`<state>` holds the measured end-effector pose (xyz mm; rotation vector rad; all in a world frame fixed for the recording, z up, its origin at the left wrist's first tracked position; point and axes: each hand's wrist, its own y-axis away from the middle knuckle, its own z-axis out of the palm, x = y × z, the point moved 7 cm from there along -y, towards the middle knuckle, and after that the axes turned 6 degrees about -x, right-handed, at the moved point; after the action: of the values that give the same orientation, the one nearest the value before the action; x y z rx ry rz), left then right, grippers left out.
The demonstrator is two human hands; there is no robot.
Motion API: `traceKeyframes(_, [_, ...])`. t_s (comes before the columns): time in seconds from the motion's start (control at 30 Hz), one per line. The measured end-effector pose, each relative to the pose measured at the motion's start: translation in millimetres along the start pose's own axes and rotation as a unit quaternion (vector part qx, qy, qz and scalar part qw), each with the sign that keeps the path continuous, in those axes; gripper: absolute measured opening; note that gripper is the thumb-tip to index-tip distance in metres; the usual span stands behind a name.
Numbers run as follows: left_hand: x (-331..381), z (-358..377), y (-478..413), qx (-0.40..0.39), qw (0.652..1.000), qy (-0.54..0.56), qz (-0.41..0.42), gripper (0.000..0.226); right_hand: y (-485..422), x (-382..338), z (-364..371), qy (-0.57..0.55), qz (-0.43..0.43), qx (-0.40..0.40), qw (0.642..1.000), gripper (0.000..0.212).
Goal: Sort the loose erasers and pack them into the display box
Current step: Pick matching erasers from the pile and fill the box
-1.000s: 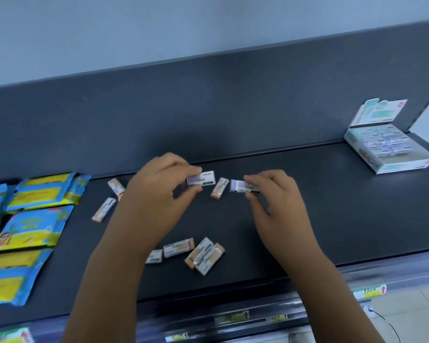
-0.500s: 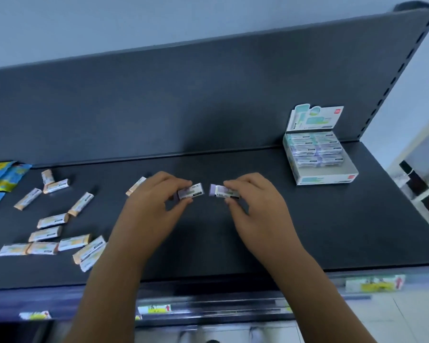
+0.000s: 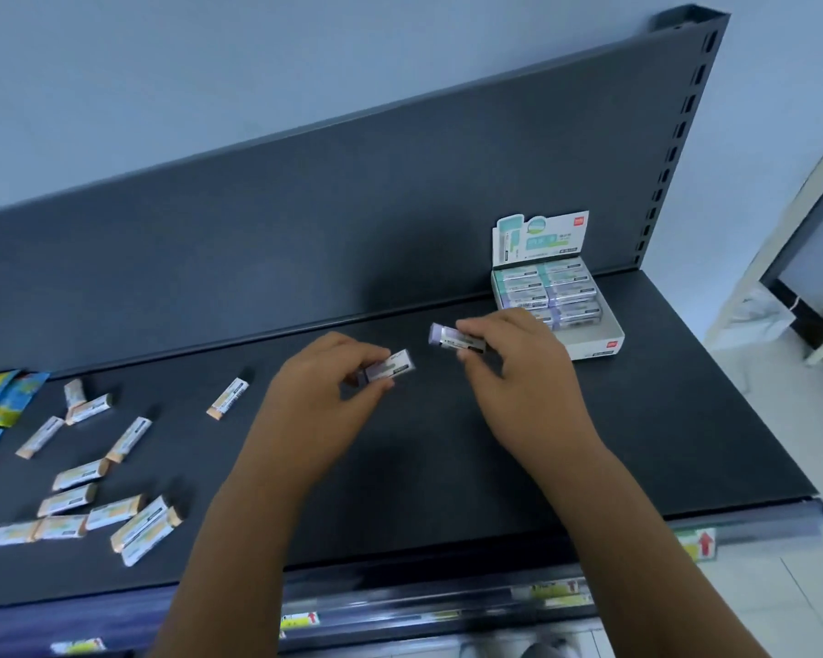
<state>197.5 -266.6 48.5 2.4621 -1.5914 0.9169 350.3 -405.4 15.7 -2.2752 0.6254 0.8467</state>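
The left hand (image 3: 324, 396) pinches one eraser (image 3: 393, 368) between thumb and fingertips, its printed paper sleeve pointing right and a purple end tucked by the fingers. The right hand (image 3: 519, 368) pinches a second eraser (image 3: 452, 338) the same way, with a bare purple end sticking out to the left. The two small blocks are held just above the shelf (image 3: 661, 420), near each other but apart.

Just behind the right hand sits the box (image 3: 598, 348), white card with a low front wall and an upright header flap (image 3: 540, 235) at its back. It holds two columns of sleeved erasers lying flat, green-toned at the back and purple nearer the front. The hand hides the box's near left corner.

A lone eraser (image 3: 228, 398) with an orange end lies left of the left hand. Further left, a scatter of orange erasers (image 3: 79, 473) lies at mixed angles, some touching. Blue and yellow packets (image 3: 6, 396) lie at the far left edge.

The shelf is dark, matt and flat, with a dark back panel (image 3: 400, 206) rising behind it. Price tags (image 3: 697, 546) sit along its front rail.
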Motion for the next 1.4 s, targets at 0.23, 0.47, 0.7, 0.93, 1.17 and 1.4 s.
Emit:
traceKeyframes(0.23, [39.7, 39.4, -54.2, 0.000, 0.994, 0.110, 0.002, 0.023, -14.6, 50.8, -55.8, 0.147, 0.029, 0.049, 0.987, 0.025])
traceKeyframes(0.47, [57.2, 108.7, -114.2, -0.018, 1.000, 0.010, -0.007, 0.028, -54.3, 107.5, -97.7, 0.108, 0.060, 0.030, 0.992, 0.028])
traceKeyframes(0.7, [66.9, 133.9, -139.9, -0.024, 0.999, -0.034, -0.010, 0.026, -67.3, 139.2, -98.9, 0.072, 0.003, -0.101, 0.992, 0.029])
traceKeyframes(0.93, [69.0, 140.3, -136.1, -0.038, 0.996, -0.075, 0.038, 0.025, -81.1, 144.5, -95.3, 0.064, -0.041, -0.204, 0.976, 0.032])
traceKeyframes(1.17, [69.5, 137.5, -132.0, -0.009, 0.998, -0.064, 0.019, 0.020, -87.4, 139.5, -93.0, 0.103, -0.059, -0.191, 0.974, 0.027])
traceKeyframes(1.4, [72.0, 137.5, -121.8, 0.035, 0.998, -0.044, 0.029, 0.007, -82.9, 139.1, -87.8, 0.105, -0.058, -0.178, 0.977, 0.018])
